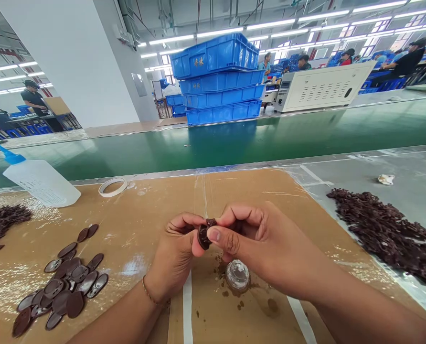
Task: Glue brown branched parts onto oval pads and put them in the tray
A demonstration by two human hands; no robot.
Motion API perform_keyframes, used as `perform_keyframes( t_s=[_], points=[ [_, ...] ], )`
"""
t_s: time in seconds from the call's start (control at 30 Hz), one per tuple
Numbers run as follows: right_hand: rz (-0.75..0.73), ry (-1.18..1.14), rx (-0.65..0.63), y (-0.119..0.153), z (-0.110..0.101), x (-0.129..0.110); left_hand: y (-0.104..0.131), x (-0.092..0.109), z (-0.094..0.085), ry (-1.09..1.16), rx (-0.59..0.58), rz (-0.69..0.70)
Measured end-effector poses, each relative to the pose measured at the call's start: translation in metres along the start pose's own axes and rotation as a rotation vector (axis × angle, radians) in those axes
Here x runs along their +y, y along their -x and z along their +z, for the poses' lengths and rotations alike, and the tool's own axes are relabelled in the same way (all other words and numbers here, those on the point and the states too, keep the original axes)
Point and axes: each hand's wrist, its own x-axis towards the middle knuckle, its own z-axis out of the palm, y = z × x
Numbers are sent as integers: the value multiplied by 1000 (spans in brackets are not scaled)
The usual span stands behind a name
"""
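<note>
My left hand (180,253) pinches a small dark brown oval piece (203,237) near the middle of the view. Close against it, my right hand (249,239) is closed, thumb and forefinger on a little dark brown textured bit (210,222) at the oval's upper edge. Whether the two pieces are joined I cannot tell. Just below my hands a small clear glass pot (238,275) stands among brown drips on the brown board. To the left lies a loose heap of flat brown ovals (60,302), some shiny.
A pile of small dark brown pieces (381,234) lies at right, another dark pile (3,224) at far left. A white squeeze bottle (43,181) and a tape roll (113,187) are at the back left. Beyond the green belt (144,150) stand stacked blue crates (222,91); people work farther off.
</note>
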Motion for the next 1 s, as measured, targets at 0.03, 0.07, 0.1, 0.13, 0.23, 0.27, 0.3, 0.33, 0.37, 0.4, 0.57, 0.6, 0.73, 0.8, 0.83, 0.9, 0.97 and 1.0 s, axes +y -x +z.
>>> perform_keyframes(
  t_s=[0.03,0.07,0.1,0.13,0.23,0.27,0.3,0.33,0.37,0.4,0.57,0.6,0.73,0.8,0.83,0.9,0.97,1.0],
  points=[
    [9,-7,0,0,0,0,0,0,0,-3,-5,6],
    [16,-14,-3,0,-1,1,0,0,0,-4,-8,11],
    [21,-21,-10,0,-1,1,0,0,0,-6,-11,13],
    [26,-27,-14,0,-1,1,0,-1,0,-6,-14,14],
    [26,-36,-32,-1,-1,1,-1,-1,-1,0,-32,9],
    [20,-37,-34,-1,-1,1,-1,-1,-1,2,-35,7],
    [12,-37,-36,-1,0,0,-1,-2,0,3,-37,4],
    [3,-35,-33,-2,0,0,-1,-2,0,4,-33,3],
    [-4,-35,-31,-2,1,0,-1,-2,0,5,-26,0],
    [-14,-34,-30,-1,1,0,-1,-2,0,6,-15,-2],
    [-35,-23,-23,0,3,1,-1,-1,1,13,26,-35],
    [-28,-17,-14,0,3,1,-1,0,1,18,28,-38],
    [-11,-22,-1,0,3,2,-2,0,1,24,22,-34],
    [-29,-32,-5,0,3,3,-3,0,1,20,22,-30],
    [-42,-39,-4,0,3,4,-3,0,1,18,24,-28],
    [-65,-65,5,-1,3,6,-3,0,2,14,39,-27],
    [-84,-103,5,-2,3,6,-2,1,3,8,68,-27],
    [-100,-126,4,-1,4,6,0,2,4,-4,83,-29]
  ],
)
